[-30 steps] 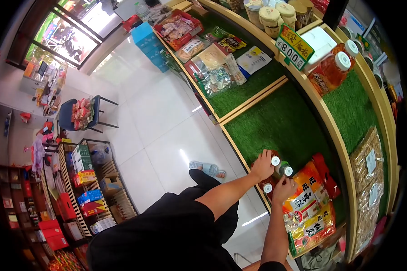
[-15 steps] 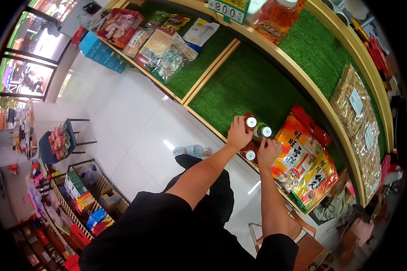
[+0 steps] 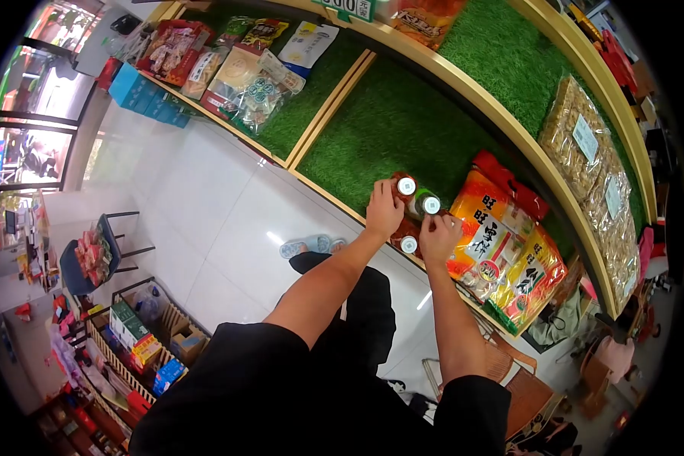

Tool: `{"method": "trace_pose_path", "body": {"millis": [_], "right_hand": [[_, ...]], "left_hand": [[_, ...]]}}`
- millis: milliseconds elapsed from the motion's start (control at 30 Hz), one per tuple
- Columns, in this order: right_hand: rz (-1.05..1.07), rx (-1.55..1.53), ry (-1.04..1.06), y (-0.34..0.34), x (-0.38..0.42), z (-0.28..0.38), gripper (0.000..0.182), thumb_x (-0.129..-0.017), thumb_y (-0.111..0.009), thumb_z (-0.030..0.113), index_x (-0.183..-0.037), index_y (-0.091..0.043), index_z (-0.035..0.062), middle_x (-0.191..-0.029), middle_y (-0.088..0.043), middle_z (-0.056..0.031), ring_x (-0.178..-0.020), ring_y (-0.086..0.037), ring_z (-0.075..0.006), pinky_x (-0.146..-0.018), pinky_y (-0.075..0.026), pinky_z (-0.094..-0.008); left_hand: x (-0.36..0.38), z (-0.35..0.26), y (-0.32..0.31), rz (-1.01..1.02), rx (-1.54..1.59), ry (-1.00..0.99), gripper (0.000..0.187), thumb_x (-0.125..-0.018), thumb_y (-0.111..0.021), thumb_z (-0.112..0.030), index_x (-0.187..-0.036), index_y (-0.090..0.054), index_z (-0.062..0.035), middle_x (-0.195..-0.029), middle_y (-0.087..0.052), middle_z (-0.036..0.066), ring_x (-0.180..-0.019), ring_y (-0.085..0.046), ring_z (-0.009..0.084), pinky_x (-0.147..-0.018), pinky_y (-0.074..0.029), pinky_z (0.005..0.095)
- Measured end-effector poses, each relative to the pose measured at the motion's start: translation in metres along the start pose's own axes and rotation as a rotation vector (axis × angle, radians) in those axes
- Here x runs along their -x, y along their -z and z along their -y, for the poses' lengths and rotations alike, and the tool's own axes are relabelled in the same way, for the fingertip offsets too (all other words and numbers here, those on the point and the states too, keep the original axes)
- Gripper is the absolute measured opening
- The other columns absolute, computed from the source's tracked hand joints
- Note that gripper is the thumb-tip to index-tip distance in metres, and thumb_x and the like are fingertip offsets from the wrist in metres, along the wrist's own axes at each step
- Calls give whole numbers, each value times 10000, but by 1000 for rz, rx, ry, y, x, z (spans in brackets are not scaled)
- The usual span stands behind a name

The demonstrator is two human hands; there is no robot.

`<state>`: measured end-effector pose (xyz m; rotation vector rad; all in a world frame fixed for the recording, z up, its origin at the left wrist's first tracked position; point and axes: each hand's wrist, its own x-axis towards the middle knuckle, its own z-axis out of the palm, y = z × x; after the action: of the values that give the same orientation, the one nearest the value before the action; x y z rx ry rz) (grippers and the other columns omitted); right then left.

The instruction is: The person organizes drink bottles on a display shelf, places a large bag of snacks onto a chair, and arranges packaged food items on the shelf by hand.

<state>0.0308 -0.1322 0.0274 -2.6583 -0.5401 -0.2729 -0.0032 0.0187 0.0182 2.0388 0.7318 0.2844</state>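
Note:
Three bottles with white caps stand close together at the front edge of the green shelf [image 3: 357, 129]. My left hand [image 3: 384, 210] has its fingers round the upper red-brown bottle [image 3: 404, 187]. Beside it is a green bottle [image 3: 425, 203], which the fingers of my right hand [image 3: 440, 234] grip near the cap. Another red-brown bottle [image 3: 406, 239] stands nearest the wooden edge, between my two hands. Right of my right hand lies a large orange snack bag [image 3: 479, 228], with a yellow snack bag [image 3: 528, 285] next to it.
Snack packages [image 3: 251, 83] lie in the left shelf compartment, beyond a wooden divider [image 3: 330, 110]. An upper tier holds long clear bags [image 3: 591, 163]. A wooden chair [image 3: 520, 395] stands below right, and a crate of boxes [image 3: 140, 334] below left.
The view has shifted, so the shelf and bottles appear further left and higher. Both hands remain at the bottles, with little visible change in their hold.

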Motion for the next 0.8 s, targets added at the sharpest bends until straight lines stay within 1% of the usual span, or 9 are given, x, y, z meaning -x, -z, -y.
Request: {"method": "trace_pose_path", "body": {"millis": [233, 333, 367, 467, 533, 600, 633, 733, 800], "right_hand": [[-20, 18, 9, 1, -2, 5, 168, -807, -719, 188, -737, -670, 44, -848, -632, -86, -982, -540, -316, -845, -421, -470], [-60, -105, 55, -6, 2, -3, 143, -766, -723, 178, -707, -665, 62, -780, -620, -105, -904, -564, -334, -813, -421, -480], [-35, -70, 14, -2, 0, 2, 137, -734, -724, 176, -672, -660, 73, -736, -607, -110, -848, -572, -342, -804, -417, -485], [-103, -55, 29, -12, 5, -5, 148, -736, -718, 193, -661, -656, 81, -753, -606, -104, -901, -560, -338, -782, -437, -471], [-118, -24, -11, -12, 6, -1, 133, -764, -709, 203, -706, -675, 88, -855, -632, -88, -990, -542, -319, -832, -434, -468], [-54, 20, -62, -4, 4, 4, 194, -800, -674, 255, -728, -703, 77, -880, -638, -88, -1012, -537, -306, -887, -418, -474], [-146, -10, -30, -6, 3, 3, 131, -733, -722, 181, -694, -664, 71, -871, -607, -67, -983, -536, -306, -835, -445, -457], [-140, 6, -46, -1, 5, 7, 131, -706, -709, 187, -688, -666, 65, -871, -609, -84, -994, -531, -318, -871, -438, -465], [-150, -14, -55, 6, 4, 8, 139, -701, -708, 199, -695, -672, 65, -879, -611, -86, -1000, -530, -320, -880, -435, -469]], "left_hand": [[1, 0, 0, -5, -22, -13, 466, -808, -618, -58, -1251, -476, -80, -1222, -485, 183, -1117, -536, 420, -913, -497, 493], [-6, 9, -6, -139, 18, -152, 326, -743, -632, -40, -1062, -562, -24, -1044, -561, 221, -1028, -540, 436, -855, -472, 498], [-6, -2, -1, -122, 33, -59, 283, -739, -646, -48, -1013, -584, -16, -1001, -579, 216, -990, -548, 434, -842, -462, 492], [-6, 7, -9, -146, -18, -120, 325, -748, -679, -70, -1047, -572, -3, -1041, -575, 214, -1006, -560, 423, -873, -457, 485], [-6, 6, -6, -74, 1, -69, 398, -753, -659, -42, -1131, -546, 10, -1115, -551, 230, -1049, -551, 431, -928, -444, 487], [-7, 10, -6, -60, 7, -57, 356, -789, -651, -52, -1117, -533, 20, -1109, -544, 226, -1038, -551, 414, -944, -434, 472], [-6, 5, -4, -41, 4, -25, 341, -802, -643, -48, -1115, -526, 24, -1118, -539, 229, -1050, -543, 416, -951, -427, 473], [-4, 4, 0, 1, -7, 29, 350, -792, -626, -41, -1112, -512, 40, -1118, -529, 237, -1054, -533, 418, -963, -416, 473], [-5, 10, -4, -18, -23, -48, 364, -783, -626, -44, -1114, -505, 47, -1123, -521, 246, -1062, -526, 417, -971, -410, 476]]}}
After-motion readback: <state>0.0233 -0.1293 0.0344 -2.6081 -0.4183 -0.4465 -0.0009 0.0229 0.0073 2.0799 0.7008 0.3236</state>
